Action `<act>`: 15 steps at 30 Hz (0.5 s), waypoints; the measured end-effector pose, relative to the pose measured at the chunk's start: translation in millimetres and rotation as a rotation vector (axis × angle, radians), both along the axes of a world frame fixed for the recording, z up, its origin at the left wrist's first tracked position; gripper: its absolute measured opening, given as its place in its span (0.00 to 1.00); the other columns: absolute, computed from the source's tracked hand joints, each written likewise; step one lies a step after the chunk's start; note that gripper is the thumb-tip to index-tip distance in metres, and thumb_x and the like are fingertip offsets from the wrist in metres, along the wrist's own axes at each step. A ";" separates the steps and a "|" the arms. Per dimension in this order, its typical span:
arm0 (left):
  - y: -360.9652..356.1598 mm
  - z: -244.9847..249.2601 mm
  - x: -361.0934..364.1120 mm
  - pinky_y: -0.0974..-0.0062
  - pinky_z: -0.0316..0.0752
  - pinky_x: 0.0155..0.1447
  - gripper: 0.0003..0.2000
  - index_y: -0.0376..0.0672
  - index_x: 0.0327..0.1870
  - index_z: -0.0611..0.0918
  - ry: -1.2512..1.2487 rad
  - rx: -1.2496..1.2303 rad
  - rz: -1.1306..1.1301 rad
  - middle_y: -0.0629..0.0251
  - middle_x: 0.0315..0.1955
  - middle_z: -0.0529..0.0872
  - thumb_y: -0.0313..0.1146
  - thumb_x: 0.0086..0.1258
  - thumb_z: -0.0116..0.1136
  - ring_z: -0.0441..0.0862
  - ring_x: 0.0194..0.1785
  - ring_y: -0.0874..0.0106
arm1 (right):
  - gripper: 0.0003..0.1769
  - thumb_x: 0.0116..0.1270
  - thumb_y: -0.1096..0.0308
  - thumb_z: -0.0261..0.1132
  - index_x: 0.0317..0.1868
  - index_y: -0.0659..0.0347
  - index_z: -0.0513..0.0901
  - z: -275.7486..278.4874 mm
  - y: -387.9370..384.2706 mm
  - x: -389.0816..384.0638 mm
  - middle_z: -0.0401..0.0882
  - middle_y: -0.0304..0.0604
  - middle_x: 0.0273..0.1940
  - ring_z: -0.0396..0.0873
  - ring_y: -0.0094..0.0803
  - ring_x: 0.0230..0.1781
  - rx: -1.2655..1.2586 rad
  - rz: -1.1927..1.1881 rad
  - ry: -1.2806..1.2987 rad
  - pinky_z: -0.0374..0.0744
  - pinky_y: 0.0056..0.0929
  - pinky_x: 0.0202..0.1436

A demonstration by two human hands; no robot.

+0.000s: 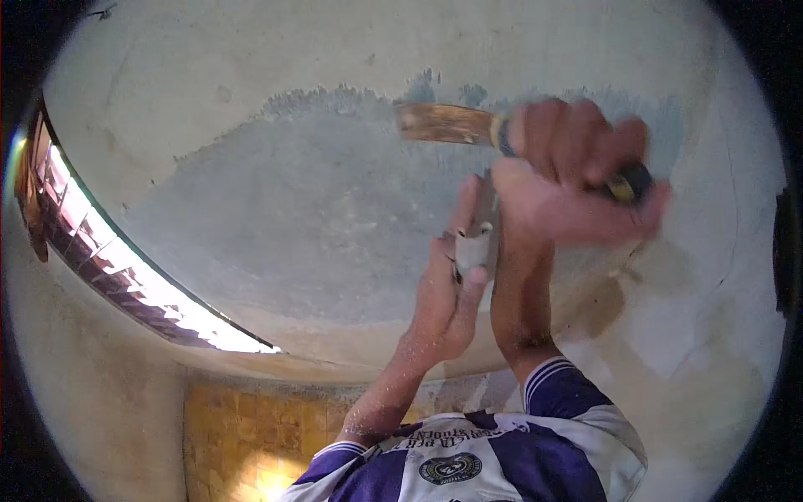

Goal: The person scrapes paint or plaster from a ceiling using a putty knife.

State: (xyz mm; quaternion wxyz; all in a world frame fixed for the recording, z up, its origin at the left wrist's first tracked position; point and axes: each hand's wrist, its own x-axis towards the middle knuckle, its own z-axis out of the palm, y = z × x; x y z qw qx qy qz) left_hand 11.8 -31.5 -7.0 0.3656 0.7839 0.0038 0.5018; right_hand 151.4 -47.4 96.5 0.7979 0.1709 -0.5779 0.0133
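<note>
In front of the wall, my right hand point(577, 159), slightly blurred, is closed around the dark handle of a scraper point(445, 123). Its broad brown blade points left across the grey patch point(335, 201), and the black handle end shows by the palm. Lower and to the left, my left hand point(443, 284) grips a flat tool point(474, 247), seen nearly edge-on, with a pale bracket-like part facing me. Its fingers point up along the plate, and the thumb lies over the near side. Whitish dust covers the left forearm.
The pale wall point(251, 50) has a ragged upper border around the grey patch. A bright slatted window opening point(134, 259) runs along the left. Yellow-brown tiles point(251, 427) show at lower left, and a dark object point(786, 251) at the right edge.
</note>
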 end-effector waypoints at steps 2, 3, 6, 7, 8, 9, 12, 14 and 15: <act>-0.4 -4.3 -2.0 0.62 0.59 0.70 0.28 0.26 0.73 0.52 0.029 -0.016 -0.012 0.42 0.76 0.51 0.34 0.79 0.38 0.60 0.74 0.46 | 0.33 0.68 0.29 0.45 0.26 0.51 0.67 6.2 -17.9 -5.0 0.63 0.36 0.17 0.58 0.25 0.15 0.090 -0.082 -0.027 0.55 0.28 0.21; 1.1 -4.5 -3.2 0.62 0.59 0.71 0.28 0.26 0.73 0.52 0.034 -0.035 -0.015 0.41 0.76 0.51 0.34 0.79 0.38 0.60 0.74 0.45 | 0.32 0.68 0.30 0.46 0.26 0.52 0.67 5.4 -37.8 -1.6 0.63 0.36 0.17 0.58 0.25 0.16 0.118 -0.150 -0.007 0.56 0.29 0.22; 3.6 -3.9 -6.0 0.62 0.58 0.72 0.27 0.26 0.72 0.52 0.033 -0.110 -0.025 0.41 0.76 0.51 0.34 0.79 0.37 0.59 0.75 0.45 | 0.31 0.69 0.33 0.42 0.23 0.51 0.67 10.7 -28.4 2.5 0.61 0.34 0.16 0.55 0.23 0.15 0.036 -0.191 -0.029 0.54 0.28 0.22; 2.7 -3.8 -2.6 0.62 0.58 0.71 0.27 0.26 0.72 0.53 0.015 -0.084 -0.033 0.41 0.76 0.51 0.34 0.79 0.37 0.59 0.74 0.44 | 0.32 0.69 0.34 0.40 0.22 0.51 0.67 12.3 -23.4 4.2 0.59 0.32 0.15 0.54 0.22 0.14 -0.018 -0.181 -0.051 0.54 0.27 0.21; 3.2 -2.7 2.3 0.62 0.59 0.71 0.26 0.26 0.71 0.53 0.000 -0.052 -0.043 0.41 0.76 0.51 0.34 0.80 0.37 0.60 0.74 0.44 | 0.31 0.69 0.34 0.41 0.22 0.52 0.67 11.7 -31.6 6.6 0.59 0.32 0.15 0.53 0.22 0.14 0.012 -0.173 -0.039 0.53 0.27 0.22; 1.3 -4.1 2.9 0.61 0.59 0.71 0.26 0.26 0.71 0.53 -0.002 -0.026 -0.054 0.42 0.77 0.51 0.34 0.80 0.37 0.60 0.74 0.44 | 0.30 0.69 0.35 0.42 0.23 0.53 0.66 8.2 -46.1 7.2 0.59 0.32 0.16 0.53 0.22 0.15 0.035 -0.166 -0.014 0.53 0.27 0.22; 5.8 -8.4 9.8 0.70 0.63 0.61 0.27 0.27 0.69 0.58 -0.002 0.013 -0.021 0.44 0.77 0.52 0.42 0.81 0.36 0.67 0.55 0.64 | 0.29 0.69 0.36 0.44 0.24 0.53 0.66 13.4 -31.5 11.7 0.60 0.33 0.16 0.53 0.23 0.16 0.021 -0.196 -0.099 0.53 0.28 0.22; -1.7 -5.2 7.8 0.72 0.63 0.60 0.27 0.28 0.71 0.58 0.041 -0.078 -0.037 0.46 0.74 0.57 0.42 0.81 0.36 0.68 0.51 0.68 | 0.29 0.69 0.37 0.45 0.24 0.53 0.67 12.9 -20.5 16.6 0.60 0.33 0.16 0.53 0.23 0.16 0.000 -0.141 -0.107 0.53 0.28 0.22; -4.6 -5.0 9.1 0.71 0.63 0.60 0.27 0.29 0.72 0.57 0.043 -0.093 -0.039 0.47 0.72 0.60 0.42 0.81 0.36 0.68 0.50 0.68 | 0.28 0.69 0.37 0.45 0.24 0.53 0.67 13.1 -26.5 17.6 0.61 0.33 0.17 0.53 0.23 0.16 0.012 -0.145 -0.115 0.53 0.28 0.22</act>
